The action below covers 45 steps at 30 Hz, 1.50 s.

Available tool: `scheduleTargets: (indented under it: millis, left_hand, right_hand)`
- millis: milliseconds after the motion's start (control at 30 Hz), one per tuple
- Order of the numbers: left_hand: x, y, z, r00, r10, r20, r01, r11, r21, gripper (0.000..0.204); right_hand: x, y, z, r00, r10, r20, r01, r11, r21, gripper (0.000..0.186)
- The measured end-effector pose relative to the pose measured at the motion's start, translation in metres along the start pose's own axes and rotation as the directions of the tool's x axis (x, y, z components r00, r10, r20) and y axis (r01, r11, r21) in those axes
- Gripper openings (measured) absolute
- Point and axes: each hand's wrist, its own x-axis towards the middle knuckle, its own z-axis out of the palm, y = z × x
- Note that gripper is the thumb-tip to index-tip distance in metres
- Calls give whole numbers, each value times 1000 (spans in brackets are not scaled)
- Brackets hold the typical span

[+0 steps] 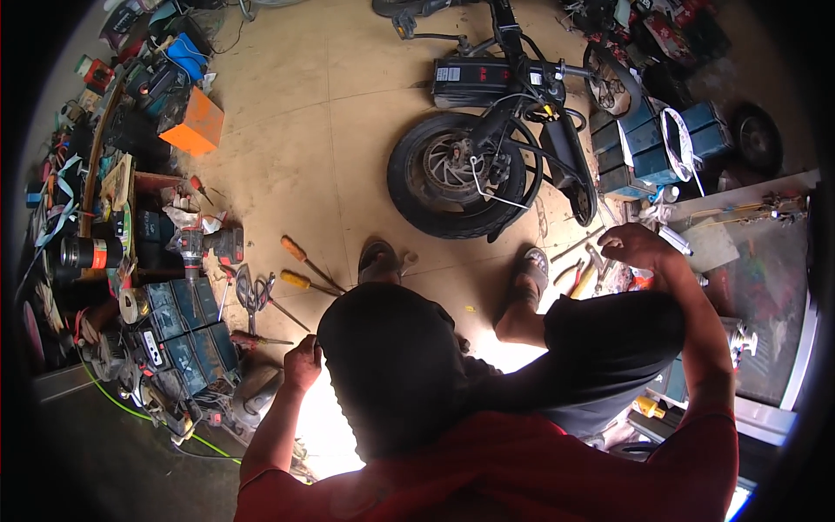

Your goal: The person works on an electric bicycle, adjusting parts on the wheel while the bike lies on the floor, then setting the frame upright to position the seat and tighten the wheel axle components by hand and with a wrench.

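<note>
Evidently the bike point(497, 126) lies on its side on the floor point(287, 174), just beyond the person's feet and a little to the right, probably because it rests steadily that way. Its front wheel point(404, 187) comes nearest, with the brake disc point(439, 165) facing up and a thin bent rod point(477, 178) lying across it. Tools flank the seat, likely for easy reach: an orange-handled screwdriver point(294, 249) and a yellow-handled screwdriver point(297, 279) lie to the left, pointing toward the left foot, while a cluster of hand tools point(597, 258) sits past the right foot.

As for pose, the right arm stretches forward outside the right knee point(648, 322), its elbow slightly bent. The right hand point(642, 246) drops at the wrist beside those hand tools, fingers curled inward; whether it grips or touches one, I cannot tell. The left arm is lowered, and the left hand point(303, 364) sits close against the left knee point(383, 365), narrowly curled and partly hidden, so what it may hold cannot be told.
</note>
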Motion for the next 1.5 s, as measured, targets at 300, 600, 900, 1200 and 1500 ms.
scheduleTargets:
  millis: [300, 600, 900, 1200, 1500]
  left_hand:
    - [165, 214, -184, 814, 431, -389, -418, 900, 122, 18]
    - [329, 340, -210, 688, 681, -252, -568, 721, 396, 23]
    - [393, 365, -180, 725, 665, -177, -577, 728, 370, 26]
    - [411, 371, -170, 706, 699, -115, -645, 701, 305, 28]
    - [415, 377, -184, 736, 677, -9, -619, 677, 399, 37]
  right_hand:
    - [16, 34, 8, 999, -40, -8, 41, 977, 212, 34]
    - [25, 41, 35, 997, 49, -53, -6, 789, 614, 34]
    - [85, 56, 140, 998, -33, -60, 68, 580, 812, 33]
    - [108, 61, 159, 1000, 15, -21, 15, 366, 930, 33]
    - [105, 63, 167, 995, 54, 78, -94, 422, 902, 35]
